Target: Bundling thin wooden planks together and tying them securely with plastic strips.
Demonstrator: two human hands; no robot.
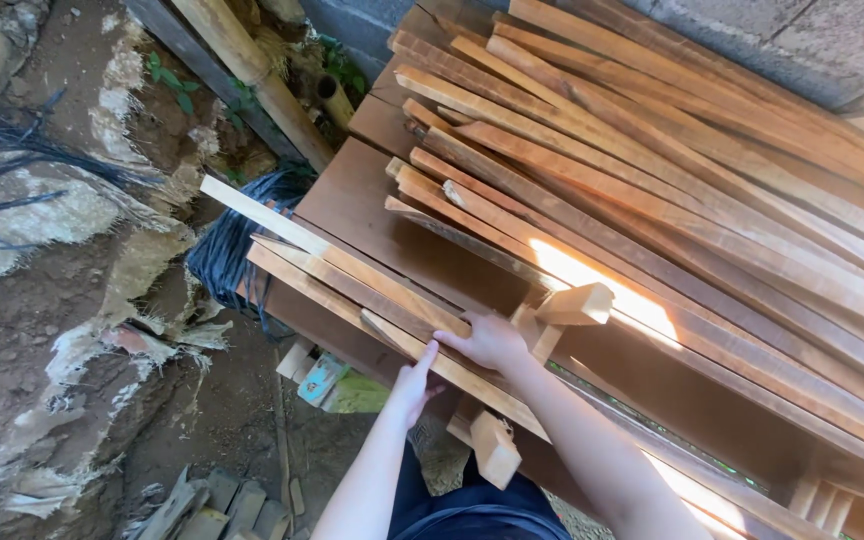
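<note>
The right hand (492,340) lies palm-down on a bundle of long slats (352,275), fingers curled over their top edge — a loose clasp. The left hand (412,385) comes up from below, index finger stretched along the underside of the lowest slat; whether it truly grips cannot be told. The slats jut out leftward past the edge of a brown board (372,210), their pale ends hanging over the dirt. Just right of the hands sit short wood blocks (572,303), one lit by sun. Beyond, a big pile of strips (672,170) slants across the board toward a grey block wall (752,40). A coil of dark cord (237,240) lies beside the board's corner — bamboo poles (252,70) lean behind.
</note>
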